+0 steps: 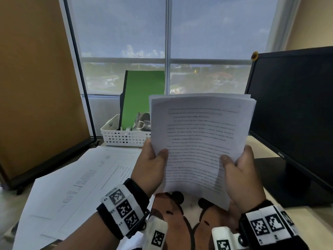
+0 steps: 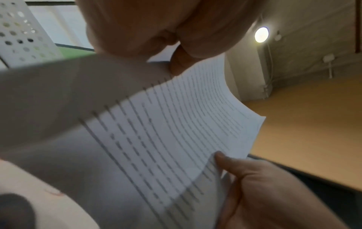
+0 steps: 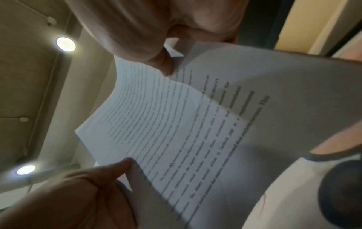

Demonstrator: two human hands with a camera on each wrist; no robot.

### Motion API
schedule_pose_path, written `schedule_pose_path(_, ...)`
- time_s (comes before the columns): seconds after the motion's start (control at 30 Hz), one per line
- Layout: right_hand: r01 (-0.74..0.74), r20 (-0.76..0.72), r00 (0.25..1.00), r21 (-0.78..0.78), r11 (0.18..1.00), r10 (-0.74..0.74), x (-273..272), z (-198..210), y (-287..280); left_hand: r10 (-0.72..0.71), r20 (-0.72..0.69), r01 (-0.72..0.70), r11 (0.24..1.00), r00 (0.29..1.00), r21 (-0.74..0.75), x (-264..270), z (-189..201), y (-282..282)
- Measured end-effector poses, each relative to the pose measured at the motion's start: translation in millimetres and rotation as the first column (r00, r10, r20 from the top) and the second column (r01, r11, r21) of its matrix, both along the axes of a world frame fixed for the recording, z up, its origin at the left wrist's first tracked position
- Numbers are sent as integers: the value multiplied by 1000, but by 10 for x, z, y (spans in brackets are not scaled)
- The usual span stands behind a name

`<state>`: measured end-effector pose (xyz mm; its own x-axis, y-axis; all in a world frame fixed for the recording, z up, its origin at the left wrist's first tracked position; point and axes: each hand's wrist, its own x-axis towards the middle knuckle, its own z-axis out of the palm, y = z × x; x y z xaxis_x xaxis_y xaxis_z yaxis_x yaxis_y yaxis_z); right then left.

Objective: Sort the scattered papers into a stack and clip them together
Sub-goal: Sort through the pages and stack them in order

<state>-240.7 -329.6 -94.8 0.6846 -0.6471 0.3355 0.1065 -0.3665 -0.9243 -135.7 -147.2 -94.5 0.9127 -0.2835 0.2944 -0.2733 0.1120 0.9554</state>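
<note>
- Left hand (image 1: 151, 166) and right hand (image 1: 241, 170) pinch the paper stack (image 1: 200, 141), frame centre, thumbs in front.
- Step, likely: squaring edges.
- Next: gather loose sheets (image 1: 75, 186), lower left; clip unseen.

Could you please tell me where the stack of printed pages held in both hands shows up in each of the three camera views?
Head view: the stack of printed pages stands upright at centre, with the left hand and right hand gripping its lower sides.
Left wrist view: the stack fans across the centre.
Right wrist view: the stack runs diagonally through the middle.
Shared landmark: the thumbs pressed on the printed front page.
</note>
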Motion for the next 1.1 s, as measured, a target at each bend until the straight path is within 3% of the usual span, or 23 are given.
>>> schedule_pose_path(0.13, 29, 23, 999, -107, 994, -26, -91, 76, 126, 135, 5, -135, 990, 991, -35, -96, 46, -12)
schedule_pose_path(0.27, 56, 3, 998, -65, 996, -56, -179, 30, 203, 42, -110, -47, 998, 993, -35, -174, -21, 55)
schedule_pose_path(0.33, 76, 107, 992, -78, 994, -67, -172, 149, 170, 11, -140, -17, 999, 990, -45, -137, -31, 90)
schedule_pose_path(0.4, 112, 227, 971, -185, 976, -68, -155, 384, 91, 16, -136, -20, 1000, 991, -22, -76, -26, 100)
schedule_pose_path(0.47, 188, 256, 963, -397, 898, -88, -143, 706, 19, 28, -127, -26, 1000, 992, 16, -64, 0, 99)
schedule_pose_path(0.53, 180, 164, 981, -562, 807, -104, -127, 986, -29, 28, -136, -25, 999, 990, 22, -66, 14, 91)
schedule_pose_path(0.63, 115, 36, 992, -679, 725, -123, -80, 1171, -120, 29, -157, -27, 1000, 987, 11, -30, -25, 76)
schedule_pose_path(0.77, 74, 28, 997, -638, 767, -73, -68, 1149, -137, -3, -186, 2, 1000, 983, -8, -3, -71, 75)
schedule_pose_path(0.9, 89, 33, 995, -676, 732, -91, -58, 1088, -131, -5, -188, 5, 1000, 982, -2, 31, -89, 85)
schedule_pose_path(1.0, 124, 102, 992, -597, 793, -78, -37, 1102, -196, -18, -191, 17, 1000, 981, -10, 50, -106, 87)
schedule_pose_path(1.1, 48, 21, 999, -655, 754, -45, -64, 1180, -206, -38, -196, 34, 999, 980, -20, 47, -109, 96)
